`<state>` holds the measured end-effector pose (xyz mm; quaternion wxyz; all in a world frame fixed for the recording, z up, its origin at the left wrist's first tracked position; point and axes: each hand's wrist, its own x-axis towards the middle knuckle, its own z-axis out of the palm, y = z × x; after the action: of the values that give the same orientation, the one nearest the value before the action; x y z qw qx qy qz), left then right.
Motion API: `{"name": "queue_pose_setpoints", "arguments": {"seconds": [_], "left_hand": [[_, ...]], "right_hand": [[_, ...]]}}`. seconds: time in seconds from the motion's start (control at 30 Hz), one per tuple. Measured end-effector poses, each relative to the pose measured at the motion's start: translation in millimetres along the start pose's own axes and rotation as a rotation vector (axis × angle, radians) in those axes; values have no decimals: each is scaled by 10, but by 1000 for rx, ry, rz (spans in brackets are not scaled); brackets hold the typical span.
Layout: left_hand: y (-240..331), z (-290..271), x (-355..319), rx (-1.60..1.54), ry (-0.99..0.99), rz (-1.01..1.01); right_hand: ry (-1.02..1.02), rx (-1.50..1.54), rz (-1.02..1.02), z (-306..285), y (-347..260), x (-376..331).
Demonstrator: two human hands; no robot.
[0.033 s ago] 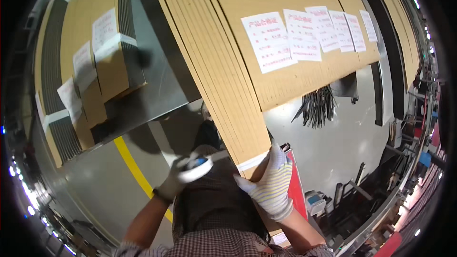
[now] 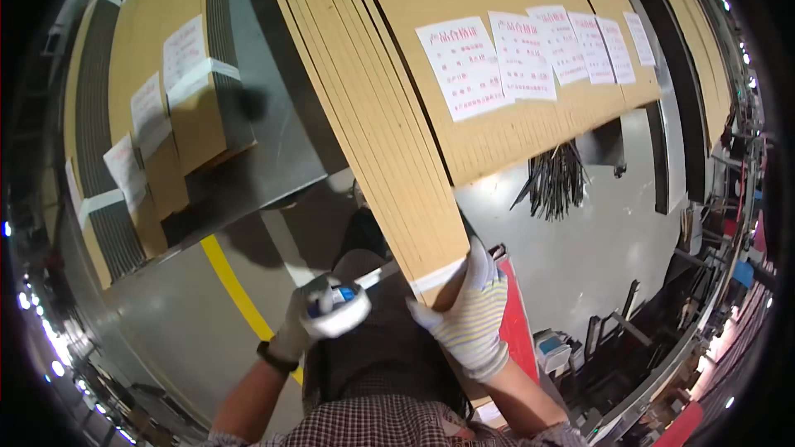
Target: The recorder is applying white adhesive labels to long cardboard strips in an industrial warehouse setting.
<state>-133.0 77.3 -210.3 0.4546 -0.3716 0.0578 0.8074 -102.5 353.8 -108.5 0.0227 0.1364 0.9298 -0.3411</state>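
Observation:
My gloved left hand [image 2: 302, 314], a dark band at its wrist, is closed around a roll of white tape [image 2: 344, 319] with a blue core. From the roll, a strip of tape [image 2: 377, 275] stretches to the near end of a long stack of tan boards [image 2: 389, 157], where a white tape band [image 2: 439, 278] crosses the board ends. My right hand [image 2: 472, 319], in a striped knit glove, grips that same end from the right, thumb on the near side and fingers along the far side. The fingertips behind the stack are hidden.
Right of the stack lies a wide pile of tan boards [image 2: 497, 136] bearing several printed paper sheets [image 2: 464, 66]. Black strips [image 2: 555, 182] hang below it. On the left, taped board bundles [image 2: 195, 141] rest on a dark table [image 2: 290, 149]. A yellow line [image 2: 236, 290] marks the floor.
My left hand and the tape roll have come slightly nearer to me. My right hand keeps its grip on the board end.

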Motion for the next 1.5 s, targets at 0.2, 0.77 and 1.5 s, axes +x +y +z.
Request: {"name": "queue_pose_setpoints", "arguments": {"seconds": [0.2, 0.77, 1.5], "left_hand": [[-720, 996, 255, 922, 101, 594], [-30, 1640, 743, 796, -2, 284], [-679, 1310, -676, 1243, 104, 247]], "right_hand": [[-115, 172, -453, -609, -600, 411], [-228, 9, -303, 36, 1162, 772], [-918, -313, -549, -1132, -885, 314]]}}
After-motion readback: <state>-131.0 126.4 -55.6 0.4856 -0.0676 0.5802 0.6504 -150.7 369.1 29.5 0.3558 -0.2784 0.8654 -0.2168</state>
